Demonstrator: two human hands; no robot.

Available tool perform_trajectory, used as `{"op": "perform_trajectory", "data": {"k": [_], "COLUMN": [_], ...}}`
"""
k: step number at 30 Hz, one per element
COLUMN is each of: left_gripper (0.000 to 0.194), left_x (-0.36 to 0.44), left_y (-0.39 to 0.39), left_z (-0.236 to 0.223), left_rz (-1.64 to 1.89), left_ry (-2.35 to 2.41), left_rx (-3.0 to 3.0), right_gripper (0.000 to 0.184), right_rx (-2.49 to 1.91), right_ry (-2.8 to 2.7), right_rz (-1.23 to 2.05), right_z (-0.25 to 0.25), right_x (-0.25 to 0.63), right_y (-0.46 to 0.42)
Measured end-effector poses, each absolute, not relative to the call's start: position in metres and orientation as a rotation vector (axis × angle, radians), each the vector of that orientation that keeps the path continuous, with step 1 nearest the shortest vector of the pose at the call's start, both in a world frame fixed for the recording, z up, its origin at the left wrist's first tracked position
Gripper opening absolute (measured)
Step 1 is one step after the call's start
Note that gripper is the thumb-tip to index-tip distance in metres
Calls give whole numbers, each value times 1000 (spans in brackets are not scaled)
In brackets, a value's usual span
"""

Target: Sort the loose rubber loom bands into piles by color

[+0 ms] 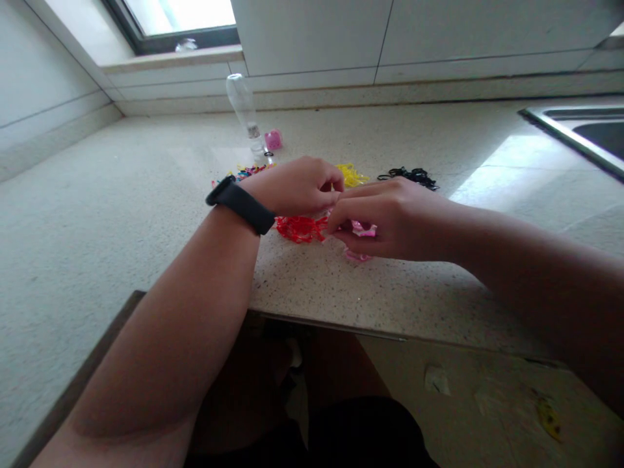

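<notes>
My left hand (297,185), with a black band on the wrist, is curled closed above a heap of red rubber bands (299,229). Its fingertips meet those of my right hand (385,218), which is pinched closed over a small heap of pink rubber bands (361,229). What the two hands pinch between them is too small to make out. Behind the hands lie a yellow heap (351,174), a black heap (408,175) and a mixed-colour heap (246,173) of bands on the speckled countertop (121,195).
A clear plastic bottle (245,114) stands at the back beside a small pink object (273,139). A steel sink (580,133) is set in the counter at the far right. The tiled wall and a window sill run behind. The counter's front edge (331,328) is just below my forearms.
</notes>
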State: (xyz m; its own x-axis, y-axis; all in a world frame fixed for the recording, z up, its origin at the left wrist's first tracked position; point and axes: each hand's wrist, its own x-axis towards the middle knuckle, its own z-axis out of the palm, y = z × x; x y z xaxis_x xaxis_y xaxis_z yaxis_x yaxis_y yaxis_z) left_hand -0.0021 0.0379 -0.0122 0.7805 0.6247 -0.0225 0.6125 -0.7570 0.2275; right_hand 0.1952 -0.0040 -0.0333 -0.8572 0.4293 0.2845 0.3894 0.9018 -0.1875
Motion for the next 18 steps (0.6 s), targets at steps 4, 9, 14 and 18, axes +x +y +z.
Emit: {"op": "perform_trajectory", "data": {"k": [4, 9, 14, 18], "left_gripper": [33, 29, 30, 33], "left_x": [-2, 1, 0, -2], "left_y": [38, 36, 35, 35], "left_z": [-12, -10, -8, -8], "left_rz": [72, 74, 86, 110], "left_ry": [991, 993, 972, 958], "left_rx": [2722, 2697, 2682, 2712], "right_gripper": [11, 16, 16, 16], "right_rx": [-628, -653, -647, -658], "right_ry": [-2659, -2610, -2605, -2614], "right_rz": [265, 407, 394, 385], "right_z": [-24, -17, -19, -16], "right_x": [193, 191, 190, 190], "right_y": [-10, -15, -16, -18]}}
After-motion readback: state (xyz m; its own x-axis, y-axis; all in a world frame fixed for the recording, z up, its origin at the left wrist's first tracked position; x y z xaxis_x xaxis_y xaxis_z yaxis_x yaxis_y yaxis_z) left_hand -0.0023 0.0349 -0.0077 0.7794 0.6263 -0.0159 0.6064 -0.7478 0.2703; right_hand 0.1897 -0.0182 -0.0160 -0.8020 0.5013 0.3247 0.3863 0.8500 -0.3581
